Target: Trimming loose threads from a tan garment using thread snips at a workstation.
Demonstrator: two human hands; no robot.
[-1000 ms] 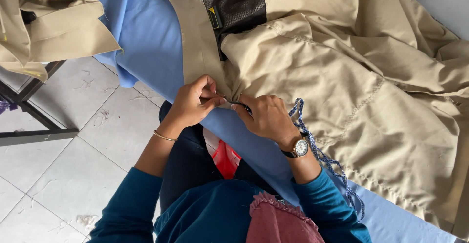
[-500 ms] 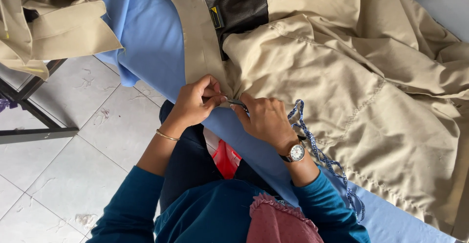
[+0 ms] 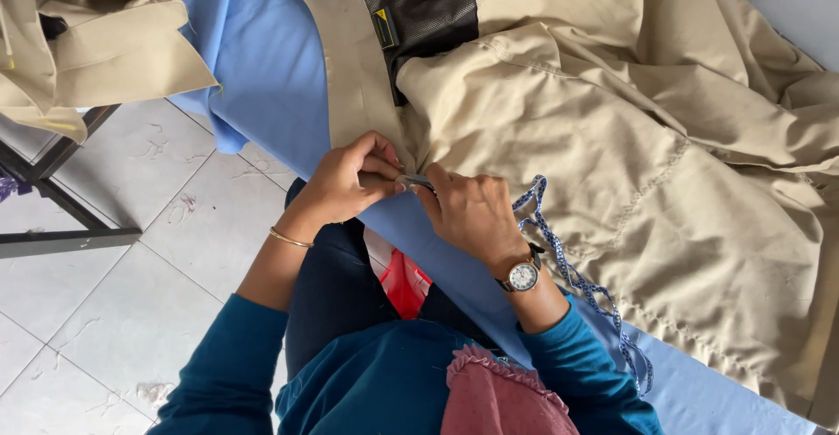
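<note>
Soft, even daylight fills the view, bright without harsh glare. Shadows are faint: a gentle one lies under the hands (image 3: 411, 194) where they meet, and in the folds of the beige fabric (image 3: 629, 181) to their right. The pale tiled floor (image 3: 131, 278) to their left looks slightly washed. Focus is sharp around the hands, with mild softness toward the corners.

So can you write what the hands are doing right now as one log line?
left hand: pinching beige garment edge | right hand: holding small metal tool at the same edge | under it: blue cloth | beside the wrist: blue patterned cord
</note>
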